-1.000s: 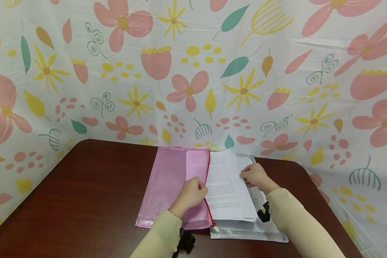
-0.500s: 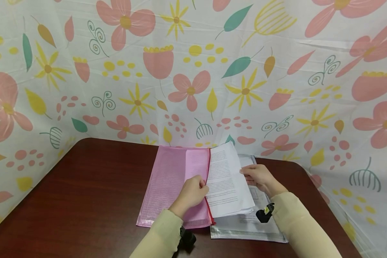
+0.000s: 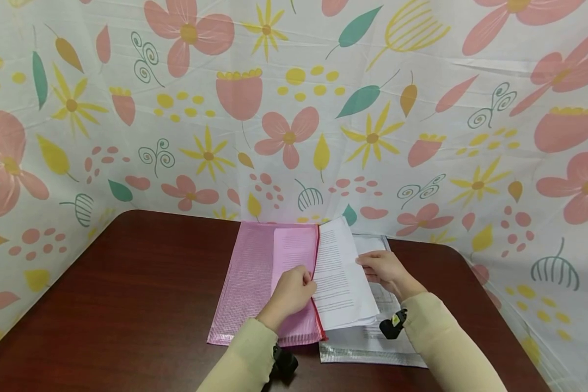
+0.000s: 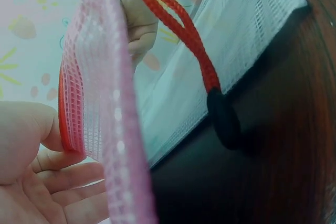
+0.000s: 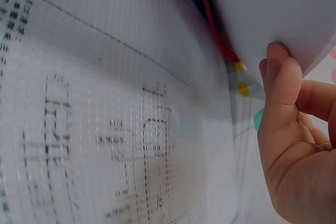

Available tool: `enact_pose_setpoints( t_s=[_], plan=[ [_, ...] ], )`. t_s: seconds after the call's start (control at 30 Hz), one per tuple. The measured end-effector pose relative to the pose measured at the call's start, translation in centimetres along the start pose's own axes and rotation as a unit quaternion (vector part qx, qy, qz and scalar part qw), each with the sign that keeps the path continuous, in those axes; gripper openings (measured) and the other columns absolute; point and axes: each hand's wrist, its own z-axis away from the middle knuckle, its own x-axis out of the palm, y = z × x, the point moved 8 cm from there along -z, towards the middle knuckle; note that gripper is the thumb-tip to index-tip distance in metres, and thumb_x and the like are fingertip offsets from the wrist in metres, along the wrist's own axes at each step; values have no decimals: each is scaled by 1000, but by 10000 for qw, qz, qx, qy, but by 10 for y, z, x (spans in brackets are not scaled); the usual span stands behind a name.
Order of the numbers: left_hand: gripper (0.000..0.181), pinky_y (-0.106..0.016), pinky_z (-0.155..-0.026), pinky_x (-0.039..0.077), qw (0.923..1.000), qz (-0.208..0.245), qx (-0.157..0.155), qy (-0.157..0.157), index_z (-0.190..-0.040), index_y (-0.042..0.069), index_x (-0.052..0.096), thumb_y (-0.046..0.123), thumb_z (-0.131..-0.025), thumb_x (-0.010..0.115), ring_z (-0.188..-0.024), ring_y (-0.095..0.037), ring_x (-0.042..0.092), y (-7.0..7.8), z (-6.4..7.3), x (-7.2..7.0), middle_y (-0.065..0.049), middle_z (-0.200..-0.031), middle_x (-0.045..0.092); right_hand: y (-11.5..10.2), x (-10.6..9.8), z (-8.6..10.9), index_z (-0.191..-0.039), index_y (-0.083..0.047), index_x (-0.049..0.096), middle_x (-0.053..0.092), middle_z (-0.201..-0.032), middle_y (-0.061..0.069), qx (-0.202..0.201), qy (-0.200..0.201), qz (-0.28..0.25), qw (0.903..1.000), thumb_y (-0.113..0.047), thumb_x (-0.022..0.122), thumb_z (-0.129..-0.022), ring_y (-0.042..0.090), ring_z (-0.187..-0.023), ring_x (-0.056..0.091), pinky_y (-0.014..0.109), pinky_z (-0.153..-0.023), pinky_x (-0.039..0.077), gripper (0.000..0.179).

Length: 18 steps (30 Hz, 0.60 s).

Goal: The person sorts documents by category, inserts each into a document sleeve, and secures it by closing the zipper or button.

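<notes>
A pink mesh zipper pouch with a red zipper edge lies on the table. My left hand pinches the pouch's upper layer at that red edge; the left wrist view shows its thumb and finger on the red trim. Printed paper sheets stand partly inside the pouch, their left part showing through the pink mesh. At their right edge my right hand pinches the sheets between thumb and fingers, as the right wrist view also shows. Beneath the sheets lies a clear mesh pouch with printed pages inside.
A red cord pull with a black end hangs from the zipper in the left wrist view. The dark wooden table extends to the left. A flower-patterned cloth hangs behind it.
The right hand has moved left with the sheets, which are tilted and sit farther inside the pink pouch. The left hand has hardly moved and keeps its grip on the red edge.
</notes>
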Motion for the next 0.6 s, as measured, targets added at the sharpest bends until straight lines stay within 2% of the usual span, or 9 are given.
enact_pose_setpoints(
  t_s=[0.17,0.27,0.43,0.5,0.6],
  plan=[
    [11,-22,-55,37,10000,56,-2,37,-70,11,50,8,-79,55,-59,-10,44,2,0,-2,6,-61,43,0,5,-2,-127,14,47,67,-76,-4,-22,34,-70,10000,-14,58,-93,6,-66,65,21,-62,55,46],
    [10,-22,-55,38,9999,75,14,74,-70,11,51,8,-79,55,-59,-10,43,2,0,-2,4,-62,46,-1,8,-3,-127,15,47,67,-74,-4,-80,76,-159,9998,-13,58,-93,5,-65,65,21,-62,55,46],
    [11,-24,-64,44,9996,109,78,241,-69,11,51,8,-79,55,-71,-12,53,5,1,-5,-4,-84,66,-2,12,-2,-124,16,49,67,-73,-4,-129,243,-270,9993,-12,58,-92,5,-64,65,21,-61,55,44],
    [11,-26,-69,46,9994,137,83,304,-69,11,51,8,-79,56,-79,-14,58,6,2,-6,-7,-95,69,-3,15,-1,-122,16,51,67,-73,-3,-130,304,-296,9990,-12,58,-92,6,-64,65,21,-61,55,41],
    [10,-28,-73,48,9992,189,56,359,-70,11,52,8,-79,56,-87,-18,62,6,2,-7,-10,-102,70,-6,19,1,-120,16,52,66,-73,-3,-146,361,-252,9989,-11,57,-92,6,-64,64,21,-60,55,40]
  ],
)
